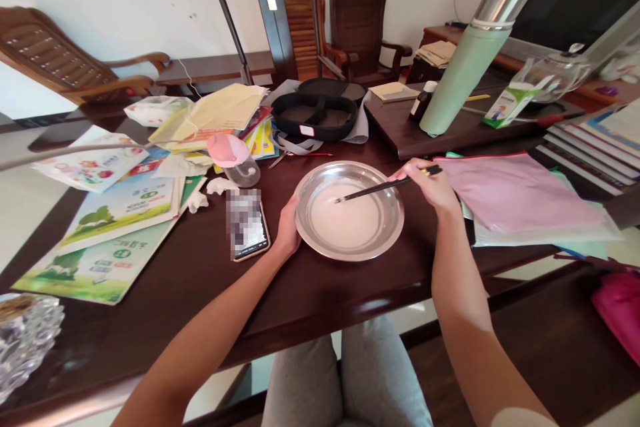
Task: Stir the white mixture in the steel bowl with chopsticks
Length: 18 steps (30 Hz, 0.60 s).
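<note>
Grey-trousered knees point(345, 373) sit below the dark wooden table point(320, 300) — left hand point(287, 227) curls around the rim of the round steel dish point(350, 252), right hand point(433, 183) pinches black chopsticks point(383, 188), tips in white liquid point(345, 220).

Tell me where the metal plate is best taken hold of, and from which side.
By its wide flat rim, from the left and right sides. The metal plate is shallow and holds white liquid, so a level two-sided grip probably suits it. The left hand holds the left rim; the right hand, holding chopsticks, is nearest the right rim.
</note>
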Motion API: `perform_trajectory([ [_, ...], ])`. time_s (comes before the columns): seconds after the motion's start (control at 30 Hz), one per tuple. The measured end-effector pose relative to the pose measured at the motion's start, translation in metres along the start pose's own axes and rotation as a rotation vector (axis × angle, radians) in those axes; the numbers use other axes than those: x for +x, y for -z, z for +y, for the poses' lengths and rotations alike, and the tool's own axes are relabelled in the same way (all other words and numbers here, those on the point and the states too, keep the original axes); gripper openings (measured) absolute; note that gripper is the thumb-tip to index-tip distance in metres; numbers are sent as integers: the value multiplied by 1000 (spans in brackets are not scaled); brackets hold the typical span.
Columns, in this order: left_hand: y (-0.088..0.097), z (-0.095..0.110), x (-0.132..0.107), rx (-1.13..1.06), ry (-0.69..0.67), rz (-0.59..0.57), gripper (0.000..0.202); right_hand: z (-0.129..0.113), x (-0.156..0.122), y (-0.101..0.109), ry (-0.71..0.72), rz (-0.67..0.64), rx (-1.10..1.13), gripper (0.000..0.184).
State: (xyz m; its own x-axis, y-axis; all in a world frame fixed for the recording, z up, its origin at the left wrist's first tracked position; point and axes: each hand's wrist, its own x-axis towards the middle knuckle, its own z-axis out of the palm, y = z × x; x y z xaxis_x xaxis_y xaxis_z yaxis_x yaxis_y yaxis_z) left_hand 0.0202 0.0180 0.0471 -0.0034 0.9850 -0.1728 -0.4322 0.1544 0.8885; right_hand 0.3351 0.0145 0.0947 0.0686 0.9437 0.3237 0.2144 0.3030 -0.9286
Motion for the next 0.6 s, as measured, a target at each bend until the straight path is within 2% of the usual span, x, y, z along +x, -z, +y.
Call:
perform_trajectory([
  [0.07, 0, 0, 0, -1, 6, -2, 32, 3, -1, 9, 22, 120, 4, 53],
  [0.13, 0, 0, 0, -1, 10, -5, 34, 5, -2, 15, 41, 160, 36, 57],
  [0.2, 0, 0, 0, 0, 11, -4, 33, 5, -3, 13, 34, 95, 65, 57],
  [0.33, 1, -1, 1, 5, 10, 23, 27, -2, -2, -4, -9, -130, 54, 52],
  [0.4, 1, -1, 1, 0, 7, 29, 25, -4, -1, -10, -7, -144, 25, 50],
  [0.47, 1, 0, 0, -4, 9, 26, 25, -3, 0, -8, 4, -66, -1, 49],
  [0.6, 1, 0, 0, 6, 12, 18, 26, 3, -1, 9, 45, 136, 22, 53],
])
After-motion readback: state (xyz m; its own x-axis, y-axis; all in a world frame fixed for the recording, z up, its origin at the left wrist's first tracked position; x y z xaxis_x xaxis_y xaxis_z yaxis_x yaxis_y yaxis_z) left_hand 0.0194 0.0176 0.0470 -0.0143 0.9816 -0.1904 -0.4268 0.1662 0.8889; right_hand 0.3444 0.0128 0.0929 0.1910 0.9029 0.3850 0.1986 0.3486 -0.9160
